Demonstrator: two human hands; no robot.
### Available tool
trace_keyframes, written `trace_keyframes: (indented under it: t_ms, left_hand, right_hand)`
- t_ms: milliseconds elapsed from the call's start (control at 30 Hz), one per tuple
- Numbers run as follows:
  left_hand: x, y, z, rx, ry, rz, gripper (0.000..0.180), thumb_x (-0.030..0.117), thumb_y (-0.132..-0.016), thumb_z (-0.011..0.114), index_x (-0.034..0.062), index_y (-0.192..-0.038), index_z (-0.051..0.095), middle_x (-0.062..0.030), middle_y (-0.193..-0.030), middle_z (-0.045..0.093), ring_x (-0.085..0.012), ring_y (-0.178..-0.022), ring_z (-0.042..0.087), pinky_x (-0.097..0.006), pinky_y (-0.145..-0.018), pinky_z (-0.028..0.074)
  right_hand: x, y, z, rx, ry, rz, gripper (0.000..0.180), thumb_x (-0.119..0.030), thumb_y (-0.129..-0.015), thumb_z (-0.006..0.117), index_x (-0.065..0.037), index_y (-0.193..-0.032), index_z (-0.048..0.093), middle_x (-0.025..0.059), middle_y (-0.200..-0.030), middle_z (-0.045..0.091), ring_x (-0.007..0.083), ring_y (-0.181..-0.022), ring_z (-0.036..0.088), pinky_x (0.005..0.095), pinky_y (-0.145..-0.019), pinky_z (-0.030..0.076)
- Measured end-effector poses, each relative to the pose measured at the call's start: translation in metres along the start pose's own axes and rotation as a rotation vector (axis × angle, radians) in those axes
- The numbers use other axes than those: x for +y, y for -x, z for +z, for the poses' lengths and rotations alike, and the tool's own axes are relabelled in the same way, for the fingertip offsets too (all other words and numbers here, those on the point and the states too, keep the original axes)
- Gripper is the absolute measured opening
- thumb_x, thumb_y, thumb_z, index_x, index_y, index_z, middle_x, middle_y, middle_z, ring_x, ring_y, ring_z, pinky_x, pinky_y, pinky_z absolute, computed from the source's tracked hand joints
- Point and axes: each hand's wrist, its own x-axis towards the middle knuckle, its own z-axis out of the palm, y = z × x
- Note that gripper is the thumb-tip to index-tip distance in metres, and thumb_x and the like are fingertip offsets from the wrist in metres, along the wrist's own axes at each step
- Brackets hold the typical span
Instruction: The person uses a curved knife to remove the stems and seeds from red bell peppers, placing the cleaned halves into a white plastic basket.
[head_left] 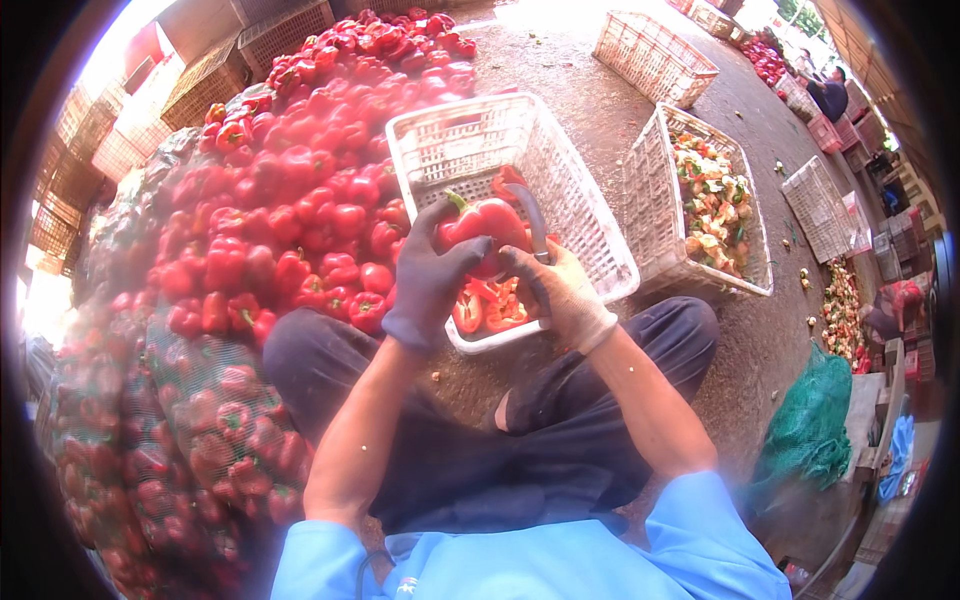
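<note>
- Over the white plastic crate (590,205), seen from the head view, you have one red pepper (492,220) raised between your two hands, with its green stem (456,201) at the upper left.
- Your left hand (425,272), in a dark glove, is clamped around the left side of this pepper, and its thumb lies across the near face.
- Your right hand (573,297), in a paler glove with dark fingertips, is wrapped on a dark curved tool (534,220) at the pepper's right side; whether the tool touches the skin, you cannot tell from this angle.
- The pepper should feel light for its size, stiff but hollow, so a hard squeeze may crack its wall. Its glossy skin is probably slippery, more so if wet; your gloves should help.
- You would do best to hold it by the broad shoulders below the stem, with spread fingers. The stem alone looks a weak handle, and your left thumb should keep away from the tool.
- At the crate's near end lie cut pepper pieces (503,310), insides showing; these will likely bend or break more easily.
- To your left spreads a heap of whole peppers (265,245); to your right, another crate (650,200) holds pale trimmings (715,195).
</note>
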Motion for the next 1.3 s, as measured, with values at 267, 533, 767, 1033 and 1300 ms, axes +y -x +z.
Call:
trace_keyframes:
  t_ms: [267, 533, 767, 1033, 1300]
  left_hand:
    - [0.012, 0.002, 0.002, 0.156, -0.313, 0.025, 0.062, 0.018, -0.083, 0.087, -0.0047, -0.136, 0.065, -0.0153, -0.122, 0.073, -0.0168, -0.111, 0.070, -0.032, -0.093, 0.060]
    - [0.002, 0.006, 0.009, 0.183, -0.742, 0.480, 0.058, 0.012, -0.077, 0.090, 0.0019, -0.131, 0.070, -0.0126, -0.119, 0.073, -0.0155, -0.106, 0.070, -0.031, -0.095, 0.059]
    - [0.006, -0.021, -0.020, 0.319, 0.168, -0.029, 0.050, 0.013, -0.095, 0.082, -0.0033, -0.138, 0.062, -0.0122, -0.117, 0.070, -0.0161, -0.102, 0.072, -0.030, -0.083, 0.063]
    - [-0.004, -0.014, -0.022, 0.093, 0.214, -0.200, 0.056, 0.021, -0.099, 0.077, -0.0036, -0.146, 0.058, -0.0114, -0.122, 0.071, -0.0185, -0.105, 0.074, -0.033, -0.085, 0.065]
    - [-0.003, -0.004, -0.019, -0.061, 0.236, -0.185, 0.051, 0.019, -0.102, 0.073, -0.0034, -0.145, 0.059, -0.0123, -0.130, 0.070, -0.0201, -0.114, 0.072, -0.035, -0.100, 0.061]
  right_hand:
    - [0.017, -0.008, 0.002, 0.211, 0.871, -0.502, 0.061, -0.008, -0.096, 0.066, -0.003, -0.155, 0.052, 0.0232, -0.116, 0.074, 0.0343, -0.102, 0.070, 0.0451, -0.090, 0.056]
    - [0.026, -0.018, 0.012, 0.292, 1.007, -0.367, 0.058, -0.010, -0.094, 0.063, -0.011, -0.152, 0.055, 0.0285, -0.107, 0.075, 0.0464, -0.103, 0.073, 0.0545, -0.090, 0.055]
    - [0.054, -0.015, -0.017, 0.178, 1.140, -0.304, 0.049, -0.014, -0.095, 0.067, -0.011, -0.143, 0.063, 0.0245, -0.104, 0.076, 0.0414, -0.101, 0.075, 0.0512, -0.090, 0.056]
    - [0.004, -0.024, -0.027, 0.063, 0.566, -0.506, 0.053, -0.036, -0.101, 0.080, 0.003, -0.135, 0.068, 0.0076, -0.109, 0.077, 0.0115, -0.099, 0.072, 0.0296, -0.090, 0.058]
    - [-0.023, -0.019, -0.014, -0.040, 0.390, -0.252, 0.041, -0.031, -0.100, 0.081, -0.001, -0.127, 0.074, 0.0018, -0.095, 0.076, 0.0039, -0.073, 0.065, 0.0198, -0.062, 0.050]
